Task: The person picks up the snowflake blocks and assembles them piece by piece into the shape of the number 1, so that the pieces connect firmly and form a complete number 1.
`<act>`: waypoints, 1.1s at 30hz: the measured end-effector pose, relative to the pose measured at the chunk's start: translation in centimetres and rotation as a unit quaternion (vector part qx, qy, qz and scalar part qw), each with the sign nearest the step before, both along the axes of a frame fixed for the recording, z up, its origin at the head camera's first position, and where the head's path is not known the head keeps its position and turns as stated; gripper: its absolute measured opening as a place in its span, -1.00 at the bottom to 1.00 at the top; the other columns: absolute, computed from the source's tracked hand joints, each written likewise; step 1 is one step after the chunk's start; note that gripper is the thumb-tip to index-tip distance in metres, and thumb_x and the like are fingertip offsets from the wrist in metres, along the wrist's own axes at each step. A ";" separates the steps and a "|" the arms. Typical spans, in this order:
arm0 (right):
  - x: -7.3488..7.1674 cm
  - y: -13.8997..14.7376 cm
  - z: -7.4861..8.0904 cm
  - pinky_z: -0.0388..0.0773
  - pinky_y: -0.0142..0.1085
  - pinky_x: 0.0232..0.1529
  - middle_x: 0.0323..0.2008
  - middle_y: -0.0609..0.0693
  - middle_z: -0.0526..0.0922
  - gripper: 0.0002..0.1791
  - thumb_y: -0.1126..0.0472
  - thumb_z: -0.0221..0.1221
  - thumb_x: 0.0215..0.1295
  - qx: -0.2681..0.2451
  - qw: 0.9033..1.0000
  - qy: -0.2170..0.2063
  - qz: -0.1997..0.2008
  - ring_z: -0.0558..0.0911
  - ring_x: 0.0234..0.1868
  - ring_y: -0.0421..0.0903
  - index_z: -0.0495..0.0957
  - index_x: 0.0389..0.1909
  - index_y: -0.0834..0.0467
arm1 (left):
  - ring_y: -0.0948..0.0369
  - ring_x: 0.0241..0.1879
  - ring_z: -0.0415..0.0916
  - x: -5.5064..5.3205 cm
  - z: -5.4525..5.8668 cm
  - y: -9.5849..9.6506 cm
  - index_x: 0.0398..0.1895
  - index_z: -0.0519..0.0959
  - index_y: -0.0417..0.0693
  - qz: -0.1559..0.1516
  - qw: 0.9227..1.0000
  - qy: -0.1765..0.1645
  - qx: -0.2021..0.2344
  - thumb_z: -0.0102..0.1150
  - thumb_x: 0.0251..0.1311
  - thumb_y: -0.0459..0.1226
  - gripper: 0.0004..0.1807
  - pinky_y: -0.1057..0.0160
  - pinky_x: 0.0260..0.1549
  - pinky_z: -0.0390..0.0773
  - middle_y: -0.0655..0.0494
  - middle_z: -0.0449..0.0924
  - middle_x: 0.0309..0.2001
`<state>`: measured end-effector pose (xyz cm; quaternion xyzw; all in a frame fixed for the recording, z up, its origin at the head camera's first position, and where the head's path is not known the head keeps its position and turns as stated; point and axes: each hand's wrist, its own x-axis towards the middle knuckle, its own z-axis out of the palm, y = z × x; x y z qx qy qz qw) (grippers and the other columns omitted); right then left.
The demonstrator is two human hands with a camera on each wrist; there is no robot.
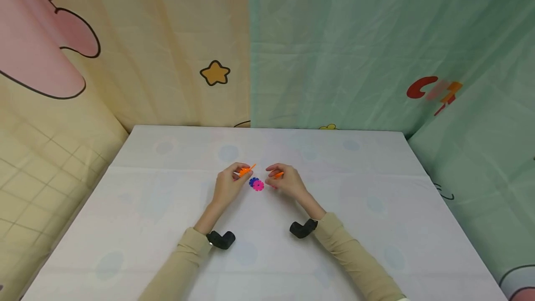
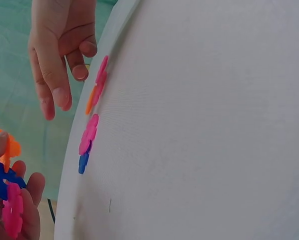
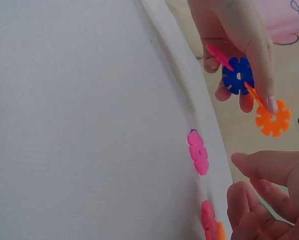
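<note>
My left hand (image 1: 227, 182) pinches a joined chain of notched plastic snowflake discs. In the right wrist view, the chain shows a pink disc (image 3: 219, 56), a blue disc (image 3: 232, 81) and orange discs (image 3: 280, 124), slotted together at angles. To the right, my right hand (image 1: 290, 182) hovers with relaxed fingers, thumb and fingertips apart and nothing between them. Below and between the hands lie a loose pink disc (image 1: 258, 185) and a blue disc (image 1: 252, 180), overlapping. Under the right hand are more pink discs (image 2: 100, 82) and an orange disc (image 2: 90, 101), partly hidden in the head view.
A white-covered table (image 1: 167, 245) spreads around the hands. Patterned curtains (image 1: 326, 59) hang behind it and at both sides. Each wrist wears a black camera mount (image 1: 221, 240) just above the tabletop.
</note>
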<state>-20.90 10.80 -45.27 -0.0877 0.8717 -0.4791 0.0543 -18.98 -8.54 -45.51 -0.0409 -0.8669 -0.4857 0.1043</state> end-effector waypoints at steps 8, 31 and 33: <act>-0.3 -0.8 -0.4 0.59 -0.38 -0.44 -0.24 0.06 0.70 -0.66 0.26 0.37 0.09 0.023 1.000 -0.004 0.012 0.59 -0.52 -0.21 0.61 -0.07 0.14 | 0.16 -0.44 0.52 -0.3 -0.3 -0.1 -0.15 0.67 -0.05 0.006 1.000 0.002 -0.003 0.29 0.18 -0.14 -0.76 0.39 -0.46 0.46 -0.02 0.66 -0.30; -0.3 -2.1 -0.8 0.40 -0.42 -0.43 -0.29 -0.02 0.71 -0.68 0.14 0.41 0.04 0.126 0.991 0.013 0.042 0.48 -0.40 -0.19 0.70 -0.15 0.12 | 0.27 -0.53 0.54 -0.4 -0.9 -0.4 -0.14 0.68 -0.08 0.008 1.000 -0.019 0.016 0.25 0.22 -0.17 -0.78 0.43 -0.60 0.41 -0.03 0.67 -0.33; -0.2 -2.2 -0.8 0.40 -0.42 -0.43 -0.32 -0.03 0.71 -0.69 0.13 0.41 0.03 0.127 0.991 0.016 0.043 0.48 -0.41 -0.19 0.69 -0.17 0.12 | 0.28 -0.54 0.53 -0.4 -1.0 -0.4 -0.15 0.67 -0.08 0.008 1.000 -0.018 0.015 0.25 0.22 -0.18 -0.78 0.43 -0.61 0.40 -0.03 0.67 -0.34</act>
